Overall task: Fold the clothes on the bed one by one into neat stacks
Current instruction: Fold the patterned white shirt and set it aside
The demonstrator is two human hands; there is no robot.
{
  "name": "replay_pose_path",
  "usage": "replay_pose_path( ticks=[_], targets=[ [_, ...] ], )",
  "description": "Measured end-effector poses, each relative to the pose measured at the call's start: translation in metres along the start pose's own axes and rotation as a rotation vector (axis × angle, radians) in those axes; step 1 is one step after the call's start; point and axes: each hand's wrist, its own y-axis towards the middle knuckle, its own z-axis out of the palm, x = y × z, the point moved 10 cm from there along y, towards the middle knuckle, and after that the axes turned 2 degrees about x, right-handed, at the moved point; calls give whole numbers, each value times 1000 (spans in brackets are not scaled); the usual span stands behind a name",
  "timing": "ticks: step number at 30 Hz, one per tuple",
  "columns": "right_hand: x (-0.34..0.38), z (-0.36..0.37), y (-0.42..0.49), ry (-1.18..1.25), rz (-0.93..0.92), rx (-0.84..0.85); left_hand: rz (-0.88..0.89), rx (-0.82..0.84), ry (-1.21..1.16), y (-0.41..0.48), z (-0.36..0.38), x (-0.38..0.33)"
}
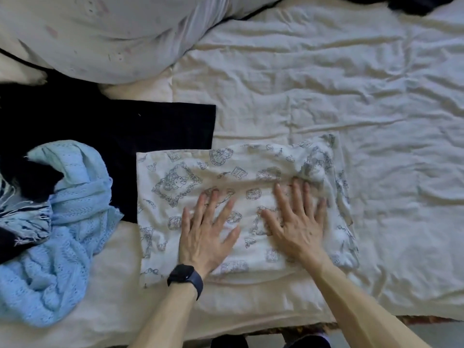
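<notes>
A white garment with a grey-blue cartoon print (pixel 175 172) lies folded into a rough rectangle near the front edge of the bed. Both palms rest flat on top of it. My left hand (pixel 207 229), with a dark watch on its wrist, presses the middle of the cloth with fingers spread. My right hand (pixel 297 219) presses the right half, fingers spread, just below a bunched, wrinkled corner. Neither hand grips the fabric. A black folded garment (pixel 160 126) lies flat to the upper left, partly under the printed one.
A light blue knitted garment (pixel 62 237) lies crumpled at the left, mixed with dark cloth and a fringed scarf (pixel 27 212). A large pale pillow (pixel 100 38) fills the far left. The wrinkled white sheet (pixel 351 96) stretches to the right. The bed's front edge runs along the bottom.
</notes>
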Motion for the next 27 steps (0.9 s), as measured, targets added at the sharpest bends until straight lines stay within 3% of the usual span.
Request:
replay_pose_path(
  ticks=[3, 6, 8, 10, 13, 20, 27],
  targets=[
    [-33, -4, 4, 19, 125, 48, -11, 9, 24, 5, -5, 2],
    [-12, -31, -2, 94, 90, -156, 82, -126, -4, 13, -32, -26],
    [20, -44, 2, 85, -33, -250, 158, -173, 16, 34, -48, -37],
    [41, -44, 19, 51, -126, -212, 136, -132, 27, 63, -50, -30],
    [22, -30, 55, 19, -97, -59, 102, -37, 58, 87, -35, -14],
    [-36, -45, 61, 94, 32, -131, 94, -142, 71, 88, -56, -25],
    [-129, -50, 79, 139, 94, -68, -63, -51, 174, 100, -43, -24]
  ],
)
